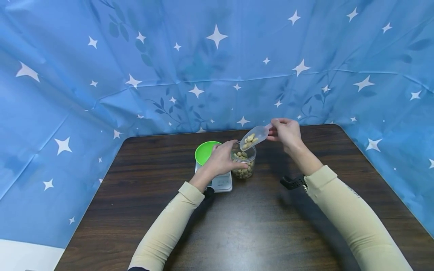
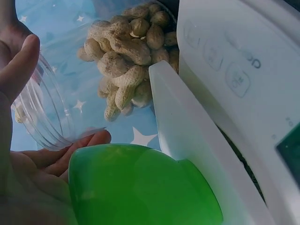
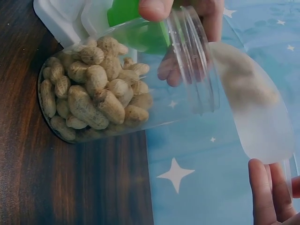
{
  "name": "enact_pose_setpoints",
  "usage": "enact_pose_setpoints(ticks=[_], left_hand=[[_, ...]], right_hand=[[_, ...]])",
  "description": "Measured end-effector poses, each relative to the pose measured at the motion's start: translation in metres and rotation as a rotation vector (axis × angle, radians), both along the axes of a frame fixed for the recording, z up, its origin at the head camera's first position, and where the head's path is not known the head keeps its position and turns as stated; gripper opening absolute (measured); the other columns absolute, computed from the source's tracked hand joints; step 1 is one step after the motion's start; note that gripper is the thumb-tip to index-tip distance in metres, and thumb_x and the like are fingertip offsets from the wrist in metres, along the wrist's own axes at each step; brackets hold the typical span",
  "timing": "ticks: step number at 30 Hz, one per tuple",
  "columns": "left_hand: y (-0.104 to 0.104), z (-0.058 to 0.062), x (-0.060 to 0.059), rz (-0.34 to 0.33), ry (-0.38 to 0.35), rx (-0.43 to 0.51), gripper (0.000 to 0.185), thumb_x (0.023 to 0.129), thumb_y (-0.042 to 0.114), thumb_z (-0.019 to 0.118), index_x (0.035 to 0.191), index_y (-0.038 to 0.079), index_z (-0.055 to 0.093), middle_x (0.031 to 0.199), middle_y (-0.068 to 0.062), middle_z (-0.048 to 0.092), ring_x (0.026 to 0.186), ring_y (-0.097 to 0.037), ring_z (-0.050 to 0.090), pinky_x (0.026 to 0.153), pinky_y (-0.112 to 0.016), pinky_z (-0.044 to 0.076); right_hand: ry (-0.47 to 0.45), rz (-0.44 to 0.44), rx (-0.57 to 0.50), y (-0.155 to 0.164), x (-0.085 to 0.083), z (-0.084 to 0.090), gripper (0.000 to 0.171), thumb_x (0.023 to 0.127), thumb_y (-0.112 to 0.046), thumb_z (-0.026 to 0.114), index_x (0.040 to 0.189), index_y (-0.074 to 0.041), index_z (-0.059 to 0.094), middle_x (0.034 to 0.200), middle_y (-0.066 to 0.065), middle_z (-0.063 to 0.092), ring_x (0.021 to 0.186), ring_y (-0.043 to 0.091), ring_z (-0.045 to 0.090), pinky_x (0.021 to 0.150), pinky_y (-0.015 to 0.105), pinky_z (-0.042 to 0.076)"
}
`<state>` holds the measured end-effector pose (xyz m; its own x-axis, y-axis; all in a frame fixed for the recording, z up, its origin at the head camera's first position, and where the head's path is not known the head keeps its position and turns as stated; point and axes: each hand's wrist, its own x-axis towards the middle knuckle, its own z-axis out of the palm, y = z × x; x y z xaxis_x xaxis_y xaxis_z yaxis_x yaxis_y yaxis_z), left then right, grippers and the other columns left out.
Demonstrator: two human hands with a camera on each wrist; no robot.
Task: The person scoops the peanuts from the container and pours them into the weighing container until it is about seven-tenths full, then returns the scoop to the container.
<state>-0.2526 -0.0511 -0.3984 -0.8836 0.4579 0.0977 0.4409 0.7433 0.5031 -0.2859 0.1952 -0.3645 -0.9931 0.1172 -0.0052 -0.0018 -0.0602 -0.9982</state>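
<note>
A clear jar (image 1: 251, 162) of unshelled peanuts (image 3: 96, 93) stands on the table, filled partway up. My left hand (image 1: 222, 160) grips it near the threaded rim, thumb on the near side and fingers behind. Over the mouth tilts a translucent scoop (image 1: 260, 133) that carries several peanuts. My right hand (image 1: 286, 132) pinches the scoop's handle from the right. In the right wrist view, the scoop (image 3: 262, 131) appears just beyond the jar's rim, its load blurred through the plastic.
Left of the jar is a white kitchen scale (image 1: 222, 183), partly covered by my left hand, with a green bowl (image 1: 203, 152) on it. The dark wooden table (image 1: 237, 226) ends at a blue star-patterned cloth (image 1: 217, 67) behind. A black strap (image 1: 292, 182) hangs under my right wrist.
</note>
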Motion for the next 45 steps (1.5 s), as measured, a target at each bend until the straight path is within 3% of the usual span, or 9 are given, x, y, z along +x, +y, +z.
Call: enact_pose_setpoints(ticks=[12, 25, 31, 39, 45], left_hand=[[-0.022, 0.007, 0.006, -0.018, 0.015, 0.025, 0.108, 0.081, 0.055, 0.085, 0.162, 0.009, 0.03, 0.161, -0.012, 0.033, 0.147, -0.029, 0.032, 0.119, -0.056, 0.016], [-0.072, 0.007, 0.009, 0.129, -0.054, 0.057, 0.11, 0.078, 0.051, 0.087, 0.163, 0.012, 0.029, 0.165, -0.013, 0.022, 0.151, -0.036, 0.022, 0.118, -0.06, 0.011], [-0.09, 0.002, 0.008, 0.161, -0.118, 0.051, 0.117, 0.076, 0.052, 0.088, 0.164, 0.009, 0.023, 0.165, -0.015, 0.022, 0.149, -0.035, 0.025, 0.117, -0.06, 0.016], [-0.101, -0.005, 0.006, 0.144, -0.216, 0.038, 0.127, 0.075, 0.053, 0.088, 0.165, 0.005, 0.011, 0.162, -0.019, 0.026, 0.142, -0.036, 0.035, 0.115, -0.065, 0.021], [-0.102, -0.008, 0.004, 0.139, -0.202, 0.04, 0.125, 0.076, 0.053, 0.087, 0.163, 0.001, 0.014, 0.159, -0.021, 0.032, 0.139, -0.035, 0.04, 0.114, -0.066, 0.022]], right_hand=[[0.034, 0.022, 0.009, -0.01, -0.003, 0.008, 0.039, 0.107, -0.018, 0.055, 0.135, 0.009, 0.051, 0.081, 0.002, 0.072, 0.07, 0.012, 0.071, 0.069, 0.031, 0.06], [0.05, 0.045, -0.01, -0.037, -0.009, 0.012, 0.036, 0.107, -0.015, 0.054, 0.134, 0.009, 0.05, 0.082, 0.005, 0.071, 0.069, 0.012, 0.07, 0.069, 0.031, 0.06], [0.064, 0.038, 0.027, -0.054, -0.013, 0.012, 0.036, 0.107, -0.014, 0.053, 0.134, 0.01, 0.051, 0.082, 0.006, 0.07, 0.069, 0.012, 0.071, 0.068, 0.031, 0.06], [0.042, 0.034, 0.103, -0.074, -0.014, 0.006, 0.034, 0.109, -0.017, 0.052, 0.132, 0.007, 0.053, 0.092, 0.016, 0.07, 0.068, 0.014, 0.071, 0.069, 0.034, 0.061], [0.033, 0.02, 0.143, -0.086, -0.015, 0.003, 0.031, 0.108, -0.018, 0.052, 0.13, 0.004, 0.056, 0.093, 0.018, 0.071, 0.065, 0.014, 0.07, 0.069, 0.035, 0.061]])
